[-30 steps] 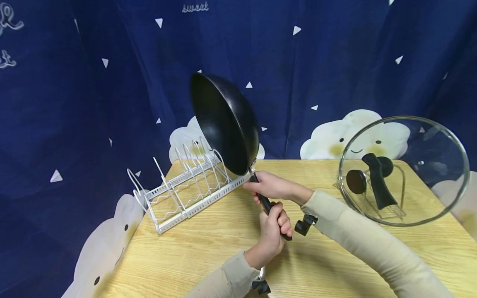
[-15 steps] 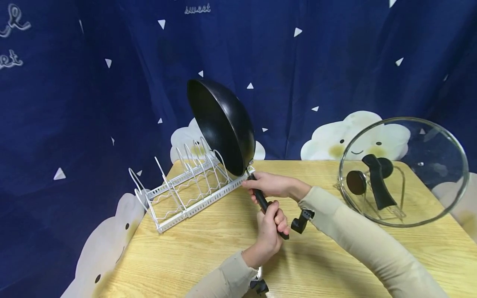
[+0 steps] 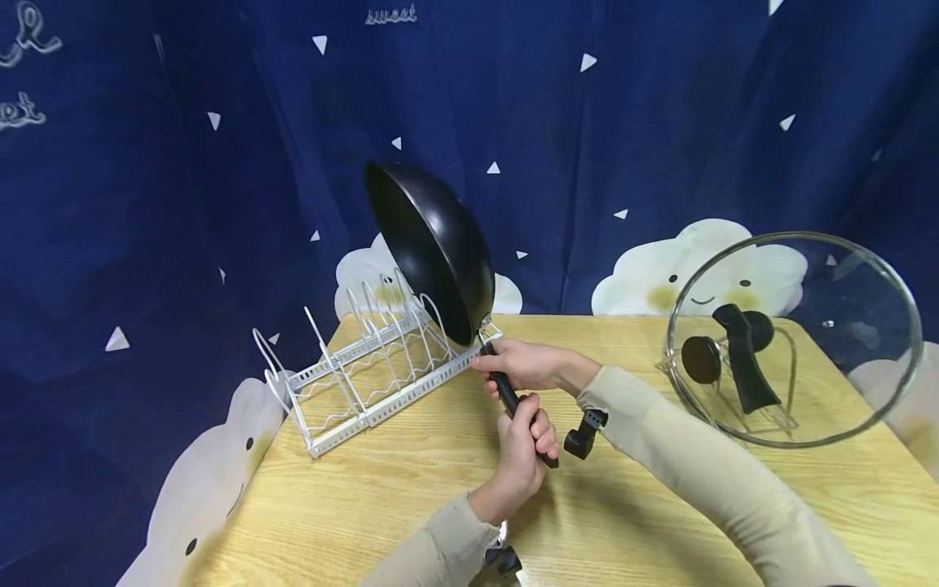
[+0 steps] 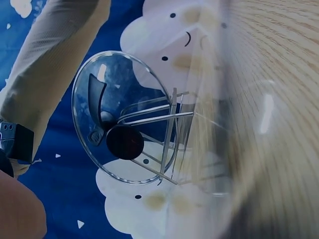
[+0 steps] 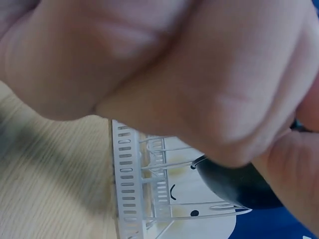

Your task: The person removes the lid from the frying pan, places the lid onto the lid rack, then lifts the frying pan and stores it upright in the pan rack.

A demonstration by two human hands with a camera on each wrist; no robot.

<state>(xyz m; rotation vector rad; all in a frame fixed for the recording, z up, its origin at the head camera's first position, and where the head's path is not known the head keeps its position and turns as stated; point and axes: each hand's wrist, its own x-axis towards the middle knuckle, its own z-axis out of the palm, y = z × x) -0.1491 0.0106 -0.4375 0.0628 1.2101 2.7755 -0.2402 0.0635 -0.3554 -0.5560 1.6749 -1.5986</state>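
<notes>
A black wok (image 3: 447,244) is tilted on its side over the right end of a white wire rack (image 3: 418,391), its hollow facing left. Whether it touches the rack's wires I cannot tell. My right hand (image 3: 531,364) grips the wok's black handle (image 3: 504,387) close to the pan. Lower down, near the handle's end, my left hand (image 3: 524,440) is wrapped round it. In the right wrist view, curled fingers (image 5: 209,74) fill the top, with the rack (image 5: 128,184) and part of the wok (image 5: 239,184) below.
On the right of the wooden table (image 3: 623,505), a glass lid (image 3: 829,424) with a black handle (image 3: 748,359) leans upright in a wire stand (image 3: 795,367). A blue curtain (image 3: 550,106) with clouds and triangles hangs behind the table.
The wok has shifted a little left and down toward the rack, and both hands have gone with it, keeping their grip on the handle. The rack and lid stay put.
</notes>
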